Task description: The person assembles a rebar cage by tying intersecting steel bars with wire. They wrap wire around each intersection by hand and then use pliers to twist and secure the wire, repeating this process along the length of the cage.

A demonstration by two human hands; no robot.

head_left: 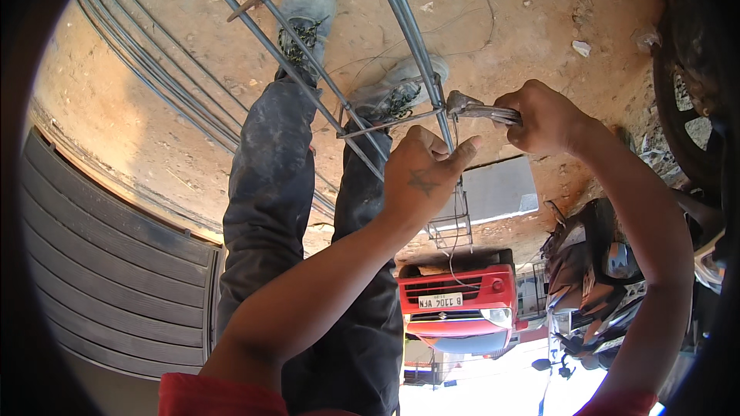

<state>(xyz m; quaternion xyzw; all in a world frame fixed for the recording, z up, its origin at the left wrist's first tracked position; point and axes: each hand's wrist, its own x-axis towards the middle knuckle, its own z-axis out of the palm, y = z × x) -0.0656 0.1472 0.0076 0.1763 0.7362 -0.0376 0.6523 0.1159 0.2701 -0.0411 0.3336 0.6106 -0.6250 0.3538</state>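
Observation:
A rebar cage of long grey bars [402, 11] crosses the upper middle, tied together by thin square stirrups [391, 122]. My right hand [539, 117] is closed round the handles of a pair of pincers [484, 111]. The jaws of the pincers sit beside a joint where a stirrup meets the right-hand bar. Just below that joint, my left hand [420, 179] has its fingers curled at the bars, with the thumb sticking out to the right. What its fingers grip is mostly hidden behind the hand. Thin wire [456, 135] shows near the joint.
Several loose steel rods [146, 69] lie on the dirt ground at left, near a dark slatted panel [116, 250]. My shoes [308, 8] stand below the cage. A grey board [501, 189], a red car [455, 296] and a motorcycle [605, 262] are at lower right.

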